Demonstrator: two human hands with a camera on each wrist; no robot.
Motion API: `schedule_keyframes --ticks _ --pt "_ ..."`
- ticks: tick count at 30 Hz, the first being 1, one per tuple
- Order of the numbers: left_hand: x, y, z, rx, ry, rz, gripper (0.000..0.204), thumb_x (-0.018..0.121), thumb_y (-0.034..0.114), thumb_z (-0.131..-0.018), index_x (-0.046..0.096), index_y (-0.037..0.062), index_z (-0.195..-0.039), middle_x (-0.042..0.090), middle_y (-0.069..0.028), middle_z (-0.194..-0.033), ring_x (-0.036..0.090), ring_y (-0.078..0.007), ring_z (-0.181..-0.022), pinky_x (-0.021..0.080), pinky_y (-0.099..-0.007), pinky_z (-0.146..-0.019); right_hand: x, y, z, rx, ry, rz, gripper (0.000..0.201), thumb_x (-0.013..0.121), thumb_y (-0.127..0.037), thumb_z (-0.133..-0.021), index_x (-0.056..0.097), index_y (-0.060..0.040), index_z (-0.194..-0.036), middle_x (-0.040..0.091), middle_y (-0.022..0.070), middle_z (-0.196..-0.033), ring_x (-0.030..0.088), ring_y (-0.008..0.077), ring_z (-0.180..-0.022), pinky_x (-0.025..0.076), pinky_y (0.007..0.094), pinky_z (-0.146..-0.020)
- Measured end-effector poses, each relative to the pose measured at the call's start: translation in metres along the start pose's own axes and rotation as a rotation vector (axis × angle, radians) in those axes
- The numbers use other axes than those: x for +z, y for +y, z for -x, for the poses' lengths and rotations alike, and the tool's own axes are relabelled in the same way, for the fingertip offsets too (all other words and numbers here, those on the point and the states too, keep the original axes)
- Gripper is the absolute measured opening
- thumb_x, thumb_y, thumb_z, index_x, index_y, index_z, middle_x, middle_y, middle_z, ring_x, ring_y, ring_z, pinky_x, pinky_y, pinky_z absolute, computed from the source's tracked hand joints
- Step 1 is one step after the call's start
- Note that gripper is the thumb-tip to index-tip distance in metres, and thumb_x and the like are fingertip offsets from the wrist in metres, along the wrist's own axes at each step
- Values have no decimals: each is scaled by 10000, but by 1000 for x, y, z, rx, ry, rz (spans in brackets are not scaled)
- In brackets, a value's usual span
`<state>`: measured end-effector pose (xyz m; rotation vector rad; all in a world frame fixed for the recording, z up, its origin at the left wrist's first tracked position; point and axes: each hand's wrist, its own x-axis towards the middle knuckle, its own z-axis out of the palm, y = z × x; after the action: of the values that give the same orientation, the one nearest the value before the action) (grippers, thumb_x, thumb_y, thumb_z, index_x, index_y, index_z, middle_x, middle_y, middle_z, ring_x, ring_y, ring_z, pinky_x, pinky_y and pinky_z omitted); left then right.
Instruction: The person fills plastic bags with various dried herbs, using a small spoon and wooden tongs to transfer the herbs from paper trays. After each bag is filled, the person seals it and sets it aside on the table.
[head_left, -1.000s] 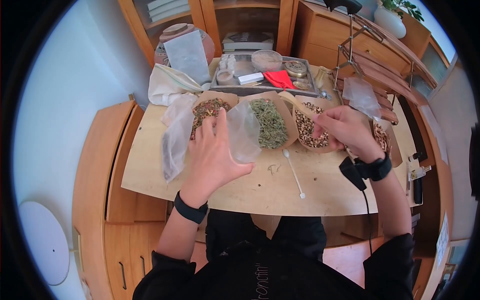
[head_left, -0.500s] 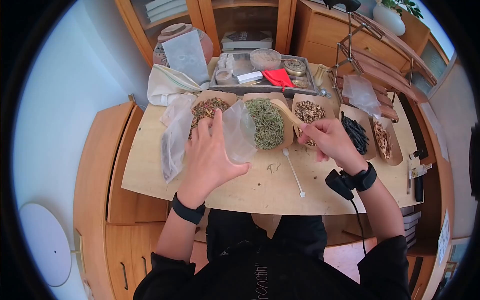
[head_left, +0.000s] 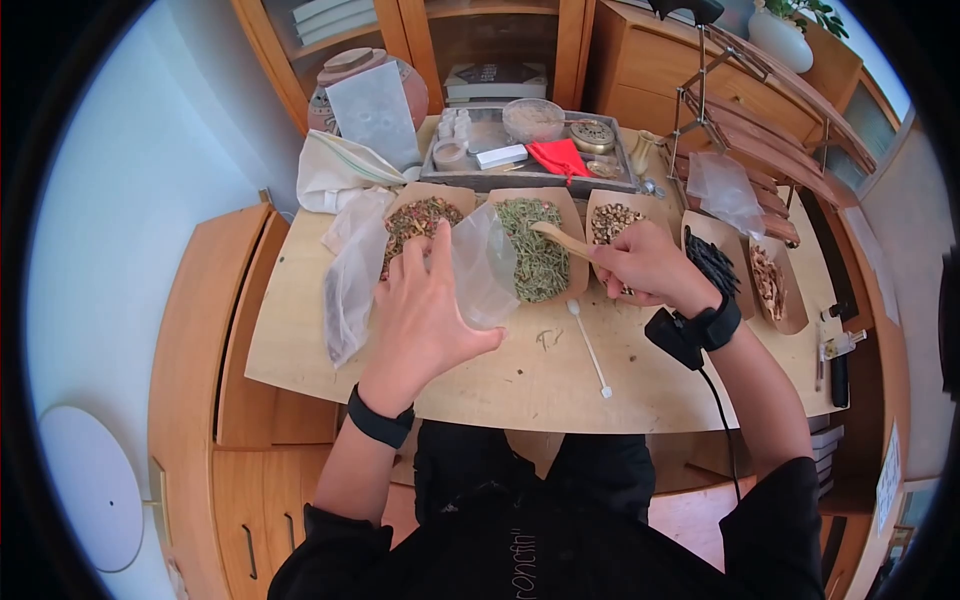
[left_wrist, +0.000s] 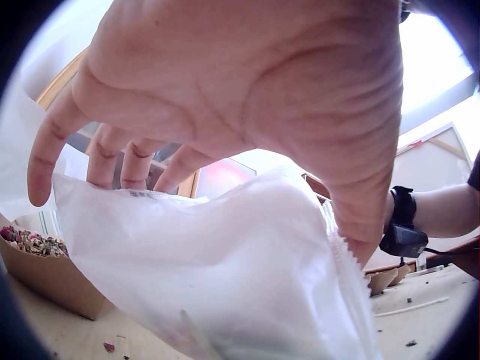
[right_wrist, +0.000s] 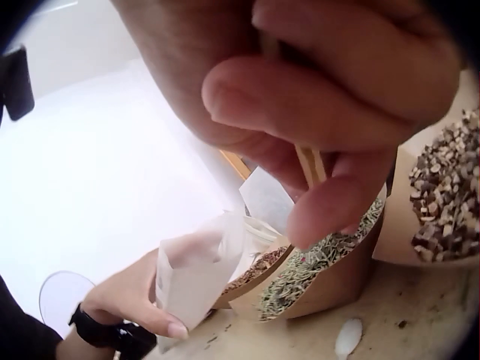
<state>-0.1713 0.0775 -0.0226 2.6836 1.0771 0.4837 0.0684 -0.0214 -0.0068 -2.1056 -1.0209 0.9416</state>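
In the head view the left hand [head_left: 420,310] holds a translucent bag [head_left: 482,268] upright, its mouth spread between the fingers and the thumb. The left wrist view shows the white bag [left_wrist: 195,262] hanging below the palm, with something faint and greenish near its bottom. Between right thumb and fingers, the right hand [head_left: 650,265] pinches a wooden scoop [head_left: 562,238]. Its tip is at the dried green herb [head_left: 540,265] in a brown paper tray. In the right wrist view the fingers cover most of the scoop [right_wrist: 311,165].
Paper trays hold a reddish herb mix [head_left: 420,213], brown chips [head_left: 612,222], dark strips [head_left: 710,262] and pale slices [head_left: 768,283]. A white spoon [head_left: 590,350] lies in front. Behind stands a grey tray [head_left: 480,184] with a red pouch [head_left: 560,158]. Another clear bag [head_left: 350,290] lies at left.
The right hand has moved left from over the brown chips, and the scoop's tip has come down and nearer to the middle of the green herb. The left hand has barely moved.
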Motion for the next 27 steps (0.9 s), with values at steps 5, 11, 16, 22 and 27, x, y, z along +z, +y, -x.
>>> schedule_keyframes --ticks 5,11,16,22,27 --pt "-1 -2 0 7 23 8 1170 869 357 -504 265 -27 -1430 424 -187 -1231 451 -375 -1164 406 -457 -945 6 0 3 -375 180 527 335 643 -245 -793 665 46 -628 635 184 -594 611 309 -490 517 399 -528" --pt "2 0 -2 18 11 2 1166 864 347 -507 260 -15 -1436 420 -181 -1233 448 -376 -1164 398 -463 -953 20 1 1 -541 342 739 285 659 -234 -743 663 22 -617 625 208 -634 653 366 -684 538 452 -642" --pt "3 2 -1 5 -2 12 1161 861 339 -506 262 -10 -1437 422 -180 -1234 447 -377 -1162 392 -468 -960 18 8 -13 -580 215 533 237 689 -206 -753 686 18 -677 623 179 -613 634 288 -588 501 369 -577" --pt "6 -2 -3 23 20 21 1138 860 340 -507 279 -9 -1421 422 -184 -1237 462 -377 -1145 398 -492 -930 -2 19 -18 -280 -23 77 252 662 -160 -831 689 31 -669 597 21 -538 509 57 -479 402 233 -467" --pt "4 1 -5 33 41 42 1113 855 335 -507 294 -11 -1404 428 -189 -1232 475 -383 -1117 400 -518 -900 -23 1 1 -201 -45 -72 238 665 -155 -838 693 23 -683 599 24 -547 485 57 -451 337 226 -412"
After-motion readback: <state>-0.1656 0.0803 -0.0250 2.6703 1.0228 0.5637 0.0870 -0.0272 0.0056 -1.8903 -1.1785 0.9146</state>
